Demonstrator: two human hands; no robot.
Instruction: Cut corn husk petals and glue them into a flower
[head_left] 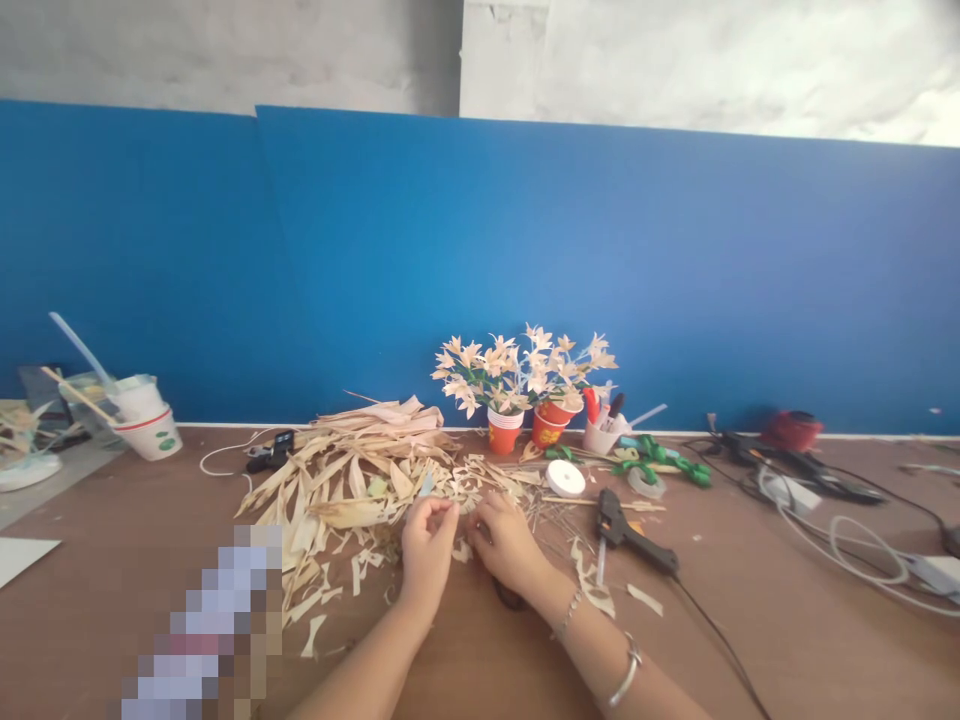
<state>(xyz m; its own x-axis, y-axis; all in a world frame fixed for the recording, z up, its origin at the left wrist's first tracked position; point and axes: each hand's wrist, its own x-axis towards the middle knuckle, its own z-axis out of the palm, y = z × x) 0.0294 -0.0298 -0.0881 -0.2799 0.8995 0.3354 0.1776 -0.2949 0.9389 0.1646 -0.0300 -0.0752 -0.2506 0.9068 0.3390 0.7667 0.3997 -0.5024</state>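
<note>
Side by side over the table, my left hand (429, 548) and my right hand (507, 542) have their fingertips pinched, a small gap between them. Whatever is in either pinch is too small or hidden to make out. Behind and left of my left hand spreads a heap of dried corn husks (352, 465), with cut scraps (366, 568) around it. Under my right wrist shows part of a dark object (508, 596), mostly covered. A black glue gun (634, 535) lies on its side to the right of my right hand.
Husk flowers (525, 368) stand in red paper cups (505, 432) at the back, beside a pen cup (601, 436). Nearby are a white spool (565, 478), green ribbon (649, 462) and clear tape (646, 484). Cables (832, 560) lie right; a white tub (154, 435) stands left.
</note>
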